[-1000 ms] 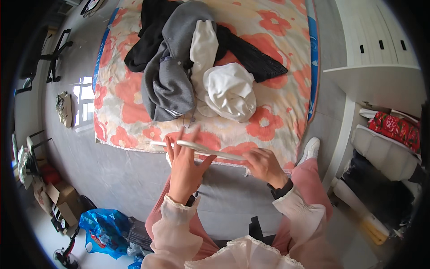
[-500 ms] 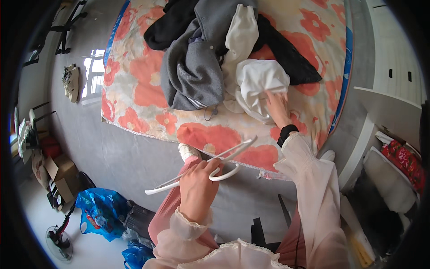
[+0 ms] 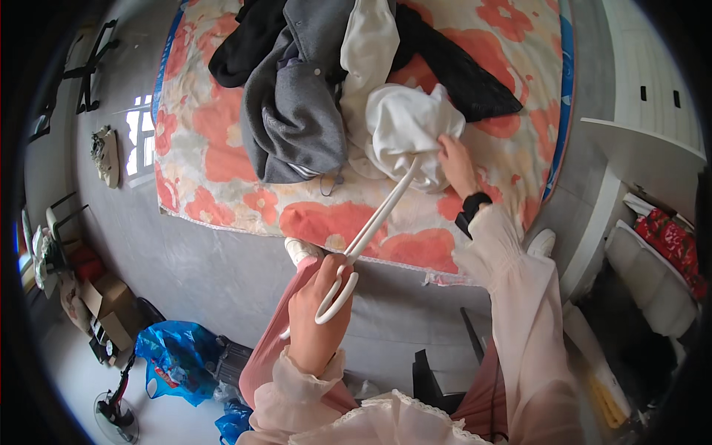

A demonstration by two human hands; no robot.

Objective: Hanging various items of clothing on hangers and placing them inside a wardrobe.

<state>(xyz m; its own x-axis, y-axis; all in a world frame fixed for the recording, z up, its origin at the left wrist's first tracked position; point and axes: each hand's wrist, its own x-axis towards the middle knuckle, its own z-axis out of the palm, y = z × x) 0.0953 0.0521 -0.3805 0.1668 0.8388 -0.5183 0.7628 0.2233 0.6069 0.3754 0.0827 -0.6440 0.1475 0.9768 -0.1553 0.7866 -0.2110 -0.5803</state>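
In my left hand [image 3: 319,319] is a white clothes hanger [image 3: 371,224], gripped near its hook. Its far tip reaches the lower edge of a bunched white garment [image 3: 408,126] lying on the flowered bedspread [image 3: 334,226]. My right hand [image 3: 457,165], with a black band at the wrist, is closed on the right side of that garment; its fingertips are partly hidden in the folds. Left of it lies a grey garment [image 3: 293,126]. A long cream garment piece [image 3: 368,48] runs upward from the white one, and a black garment [image 3: 463,70] stretches to the right.
A blue plastic bag [image 3: 176,356] and an open cardboard box [image 3: 119,311] stand at lower left, near a small fan [image 3: 115,411]. White cabinets [image 3: 656,67] line the right, with a shelf of cushions [image 3: 641,285] below. Shoes [image 3: 105,156] sit on the left floor.
My left hand has turned the hanger so that it points forward, and its tip now meets the white garment. My right hand stays on the garment. The whole view has shifted slightly.
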